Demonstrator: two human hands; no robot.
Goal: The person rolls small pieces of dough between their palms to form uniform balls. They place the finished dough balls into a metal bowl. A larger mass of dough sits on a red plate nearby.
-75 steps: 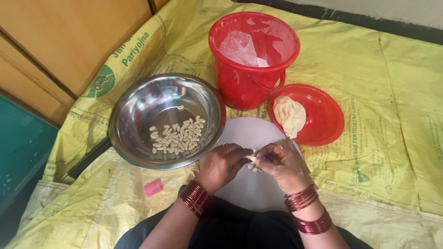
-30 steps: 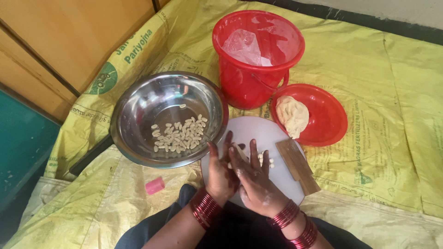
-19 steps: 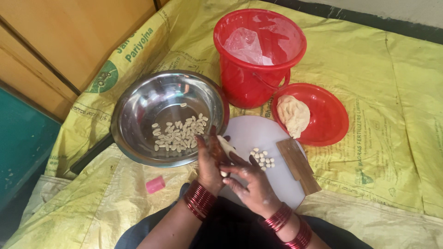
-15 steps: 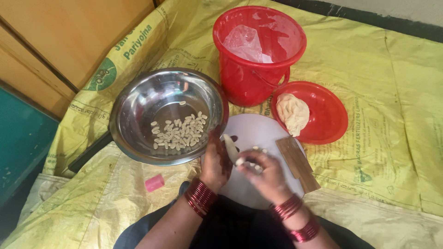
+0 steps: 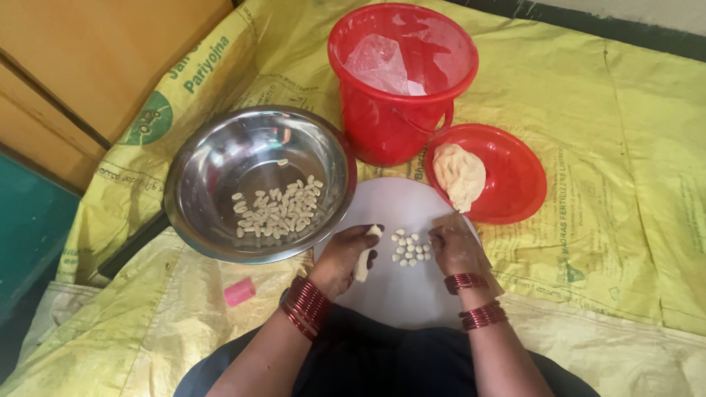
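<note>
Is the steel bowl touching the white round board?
Touching. In the head view, the steel bowl has its rim overlapping the left edge of the white round board, with no gap between them.

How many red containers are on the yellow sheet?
2. A red bucket stands at the top, and a red plate holding a lump of dough lies just right of it, beside the white board.

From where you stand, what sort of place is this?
Probably a home floor set up for food preparation: yellow sacking spread underneath, a steel bowl of small dough pieces, and a lump of dough on a red plate.
</note>
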